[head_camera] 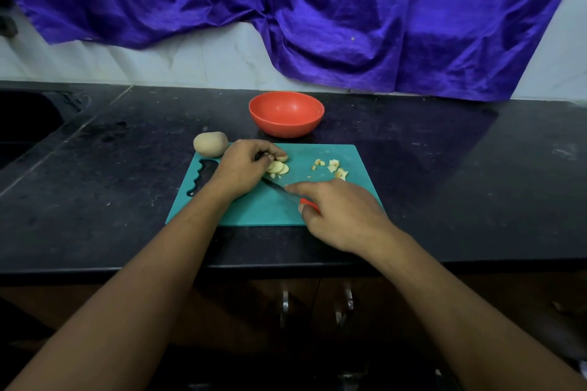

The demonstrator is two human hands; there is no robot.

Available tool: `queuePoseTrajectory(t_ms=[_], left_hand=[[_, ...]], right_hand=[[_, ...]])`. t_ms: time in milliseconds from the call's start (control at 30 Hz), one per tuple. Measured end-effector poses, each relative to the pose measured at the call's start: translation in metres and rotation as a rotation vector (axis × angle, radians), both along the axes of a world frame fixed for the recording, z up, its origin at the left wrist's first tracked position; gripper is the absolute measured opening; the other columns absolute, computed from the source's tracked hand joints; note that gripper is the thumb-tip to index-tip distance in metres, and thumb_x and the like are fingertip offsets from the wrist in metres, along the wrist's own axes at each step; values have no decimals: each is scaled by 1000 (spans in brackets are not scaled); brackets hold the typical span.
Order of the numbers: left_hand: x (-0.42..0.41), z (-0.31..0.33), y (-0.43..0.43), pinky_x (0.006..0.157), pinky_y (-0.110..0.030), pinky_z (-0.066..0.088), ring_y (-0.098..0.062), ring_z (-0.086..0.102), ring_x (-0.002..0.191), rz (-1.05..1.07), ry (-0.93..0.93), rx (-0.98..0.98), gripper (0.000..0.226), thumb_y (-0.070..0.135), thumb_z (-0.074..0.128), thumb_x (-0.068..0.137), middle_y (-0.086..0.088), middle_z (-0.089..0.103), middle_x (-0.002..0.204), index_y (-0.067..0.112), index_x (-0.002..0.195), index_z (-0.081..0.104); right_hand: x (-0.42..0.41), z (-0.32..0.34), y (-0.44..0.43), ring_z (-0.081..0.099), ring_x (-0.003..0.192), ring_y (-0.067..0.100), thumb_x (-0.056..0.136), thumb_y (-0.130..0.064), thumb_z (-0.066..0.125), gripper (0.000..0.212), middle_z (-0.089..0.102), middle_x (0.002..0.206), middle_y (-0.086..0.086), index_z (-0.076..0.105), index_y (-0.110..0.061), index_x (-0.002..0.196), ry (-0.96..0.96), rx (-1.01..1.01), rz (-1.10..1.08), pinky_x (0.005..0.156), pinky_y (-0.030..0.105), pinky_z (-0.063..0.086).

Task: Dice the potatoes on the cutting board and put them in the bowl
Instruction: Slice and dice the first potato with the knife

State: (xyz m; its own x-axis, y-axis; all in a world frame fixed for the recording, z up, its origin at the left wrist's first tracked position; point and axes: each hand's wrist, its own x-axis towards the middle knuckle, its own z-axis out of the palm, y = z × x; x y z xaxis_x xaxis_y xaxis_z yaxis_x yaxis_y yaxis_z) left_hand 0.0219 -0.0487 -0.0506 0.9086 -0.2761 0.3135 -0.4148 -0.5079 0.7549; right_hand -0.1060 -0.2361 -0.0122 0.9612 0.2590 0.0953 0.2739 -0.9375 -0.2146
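A teal cutting board lies on the black counter. My left hand presses down on a potato piece, with a few cut slices fanned out beside its fingertips. My right hand grips a red-handled knife; the blade points toward the slices and its tip sits just below them. A small heap of diced potato rests on the board's right part. A whole potato sits at the board's far left corner. The orange bowl stands behind the board and looks empty.
A dark sink is sunk into the counter at the far left. A blue cloth hangs over the tiled wall behind. Cabinet handles show below the counter's front edge.
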Motion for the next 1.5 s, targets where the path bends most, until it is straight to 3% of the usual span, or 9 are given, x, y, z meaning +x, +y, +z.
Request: queuePoseTrajectory(t_ms=[267,467,533,667,833,933,1067,1300,1500], left_hand=[[1,0,1,92,-19,50,4,64,104,5,22,-2,34,3,53,99,16,75,109,22,109,79],[3,-2,0,96,-27,51,0,64,106,1,-18,21,33,4,54,99,15,75,109,23,107,80],[3,-3,1,98,-31,52,1,64,105,-9,-19,38,32,6,54,99,15,75,109,25,107,79],[3,-4,3,97,-37,53,1,65,103,-23,-4,99,22,20,60,98,18,74,109,32,110,75],[-2,-5,6,95,-37,55,2,66,100,-32,-52,127,19,31,74,89,18,73,106,31,108,75],[-5,-7,9,91,-39,55,1,66,98,-3,-95,153,19,35,76,87,20,73,105,32,106,75],[-3,-7,6,86,-41,56,-2,65,97,29,-117,189,21,44,73,81,18,72,100,35,100,74],[4,-2,-2,84,-45,55,-10,62,96,69,-106,169,9,40,76,85,15,70,87,35,84,68],[0,2,-7,87,-46,50,-11,57,96,97,-236,192,6,32,73,91,15,68,88,34,88,69]], right_hand=[[4,10,-23,55,126,18,102,-33,50,48,57,145,-6,47,-49,147,55,-52,-67,92,39,50],[6,12,-55,52,68,3,102,-33,52,47,66,112,-5,50,-45,147,88,-23,-186,56,28,37],[6,11,-54,57,69,6,103,-33,52,46,60,97,-10,49,-44,148,92,-10,-202,55,28,38],[13,0,-42,65,90,13,100,-32,56,44,70,115,-7,56,-44,143,-4,230,-215,75,34,54],[29,-18,-29,66,82,14,99,-27,58,43,57,83,-16,60,-37,141,-9,494,-235,81,34,55],[27,-19,-26,59,74,4,101,-26,56,42,64,87,-16,60,-35,142,-53,476,-247,70,26,47],[22,-18,-25,68,108,15,102,-28,56,44,69,131,-3,57,-35,145,-73,466,-261,89,33,56],[20,-20,-22,67,70,13,102,-30,56,44,63,78,-10,55,-37,145,-111,445,-300,70,35,58],[18,-20,-21,71,86,18,102,-31,55,44,74,106,2,54,-38,146,-120,447,-303,78,41,60]])
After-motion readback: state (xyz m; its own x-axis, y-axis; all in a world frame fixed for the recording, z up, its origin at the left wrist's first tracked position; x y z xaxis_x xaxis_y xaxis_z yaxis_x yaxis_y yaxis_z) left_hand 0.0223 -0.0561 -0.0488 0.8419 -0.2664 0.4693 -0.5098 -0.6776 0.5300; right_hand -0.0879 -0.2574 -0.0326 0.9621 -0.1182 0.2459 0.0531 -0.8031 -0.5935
